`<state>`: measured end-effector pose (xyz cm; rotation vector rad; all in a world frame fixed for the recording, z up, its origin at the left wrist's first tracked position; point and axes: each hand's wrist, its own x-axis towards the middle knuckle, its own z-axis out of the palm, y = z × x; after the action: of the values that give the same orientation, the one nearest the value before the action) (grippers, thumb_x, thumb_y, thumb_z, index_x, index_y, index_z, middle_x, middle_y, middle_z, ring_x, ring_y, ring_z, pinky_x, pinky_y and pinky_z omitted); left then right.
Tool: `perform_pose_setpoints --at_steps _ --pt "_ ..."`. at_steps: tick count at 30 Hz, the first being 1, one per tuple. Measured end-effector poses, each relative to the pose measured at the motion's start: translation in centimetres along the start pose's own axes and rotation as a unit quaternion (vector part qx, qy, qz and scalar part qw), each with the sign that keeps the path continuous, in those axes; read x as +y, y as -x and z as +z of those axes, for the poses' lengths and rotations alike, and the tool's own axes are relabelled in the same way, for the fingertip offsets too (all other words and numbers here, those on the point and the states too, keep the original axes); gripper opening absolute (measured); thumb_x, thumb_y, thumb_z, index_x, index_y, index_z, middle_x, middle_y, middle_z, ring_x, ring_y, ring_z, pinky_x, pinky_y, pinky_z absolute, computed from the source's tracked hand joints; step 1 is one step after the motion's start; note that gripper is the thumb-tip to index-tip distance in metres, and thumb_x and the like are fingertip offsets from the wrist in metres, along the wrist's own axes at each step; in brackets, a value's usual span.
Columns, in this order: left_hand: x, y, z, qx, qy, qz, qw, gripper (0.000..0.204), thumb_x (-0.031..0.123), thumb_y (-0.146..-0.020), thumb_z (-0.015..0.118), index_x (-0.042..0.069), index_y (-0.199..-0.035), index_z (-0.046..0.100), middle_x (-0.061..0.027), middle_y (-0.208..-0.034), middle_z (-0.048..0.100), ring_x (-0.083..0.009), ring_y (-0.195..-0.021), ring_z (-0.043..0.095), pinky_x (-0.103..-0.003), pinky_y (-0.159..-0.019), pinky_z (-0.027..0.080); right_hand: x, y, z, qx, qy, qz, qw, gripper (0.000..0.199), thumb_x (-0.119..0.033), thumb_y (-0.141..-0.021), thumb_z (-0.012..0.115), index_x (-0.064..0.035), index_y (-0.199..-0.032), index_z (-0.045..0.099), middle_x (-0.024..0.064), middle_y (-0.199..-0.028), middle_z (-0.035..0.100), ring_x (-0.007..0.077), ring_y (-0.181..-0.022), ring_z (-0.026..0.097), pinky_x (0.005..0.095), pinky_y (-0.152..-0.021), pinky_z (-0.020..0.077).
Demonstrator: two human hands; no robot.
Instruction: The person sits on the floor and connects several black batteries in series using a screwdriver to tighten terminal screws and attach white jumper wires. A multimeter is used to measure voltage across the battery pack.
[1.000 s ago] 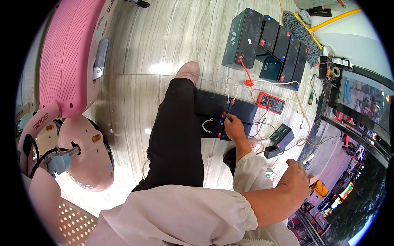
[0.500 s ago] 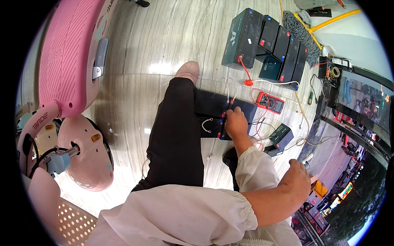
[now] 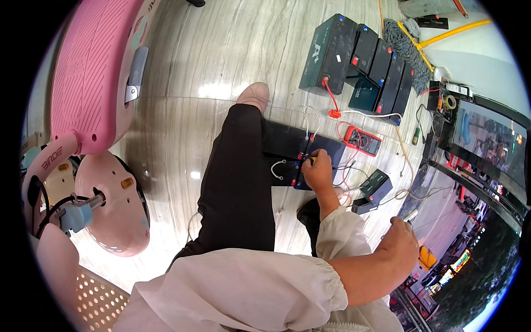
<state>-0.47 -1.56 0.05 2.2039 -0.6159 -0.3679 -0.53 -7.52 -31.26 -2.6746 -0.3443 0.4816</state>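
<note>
My right hand (image 3: 319, 172) is over black batteries (image 3: 283, 139) on the floor, its thumb and fingers pinched at the terminals. A small dark thing shows at the fingertips; its kind is unclear. A white wire loop (image 3: 312, 113) rises from terminals just beyond the hand. Left of the hand, a short white jumper wire (image 3: 278, 169) with ring ends curves over the nearer battery. My left hand (image 3: 401, 238) hangs bent at the wrist at the right, away from the batteries; its fingers are mostly hidden.
A red multimeter (image 3: 362, 140) with leads lies right of the batteries, near a smaller black battery (image 3: 377, 185). Larger black batteries (image 3: 329, 52) stand beyond. A green screwdriver (image 3: 416, 135) lies at the right, a mop (image 3: 406, 47) at the far right, a pink scooter (image 3: 91, 72) at the left.
My right hand has shifted slightly at the terminals, and a dark thing now shows at its fingertips. My left hand stays nearly in place. The whole view has moved slightly.
</note>
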Motion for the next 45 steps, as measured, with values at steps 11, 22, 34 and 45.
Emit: perform_pose_setpoints --at_steps 11,22,34,45 --pt "-0.2 0.3 -0.5 0.003 0.007 0.005 1.0 0.025 0.018 -0.085 0.066 0.003 -0.103 0.074 -0.0033 -0.094 0.07 -0.0196 -0.09 0.062 -0.037 -0.076 0.042 1.2 1.8 2.3 0.05 -0.045 0.082 0.994 0.04 -0.039 -0.101 0.057 0.0008 -0.103 0.06 0.0289 -0.095 0.069 0.0496 -0.091 0.065 0.0526 -0.081 0.0523" --pt "-0.3 0.3 -0.7 -0.01 0.006 0.008 1.0 0.026 0.019 -0.085 0.065 0.004 -0.104 0.074 -0.0033 -0.094 0.07 -0.0199 -0.091 0.063 -0.037 -0.076 0.043 0.8 0.8 1.4 0.0 -0.123 0.207 0.971 0.031 -0.028 -0.096 0.064 0.001 -0.108 0.058 0.0245 -0.091 0.067 0.0479 -0.091 0.063 0.0518 -0.083 0.0525" --pt "-0.4 0.6 -0.9 -0.001 0.0 0.005 1.0 0.025 0.019 -0.083 0.066 0.004 -0.102 0.074 -0.0029 -0.095 0.07 -0.0198 -0.092 0.063 -0.037 -0.077 0.043 -2.4 0.1 -1.2 -0.066 -0.185 0.309 0.93 0.036 -0.034 -0.099 0.061 0.0001 -0.108 0.058 0.0269 -0.099 0.068 0.0475 -0.086 0.065 0.0508 -0.077 0.0544" --pt "-0.3 0.4 -1.0 -0.012 0.002 -0.005 1.0 0.022 0.018 -0.083 0.067 0.008 -0.102 0.074 -0.0005 -0.095 0.07 -0.0187 -0.093 0.062 -0.036 -0.077 0.043 -2.6 0.5 -1.2 -0.065 -0.293 0.372 0.879 0.036 -0.036 -0.101 0.057 -0.0011 -0.107 0.065 0.0228 -0.094 0.069 0.0377 -0.097 0.067 0.0444 -0.085 0.0532"
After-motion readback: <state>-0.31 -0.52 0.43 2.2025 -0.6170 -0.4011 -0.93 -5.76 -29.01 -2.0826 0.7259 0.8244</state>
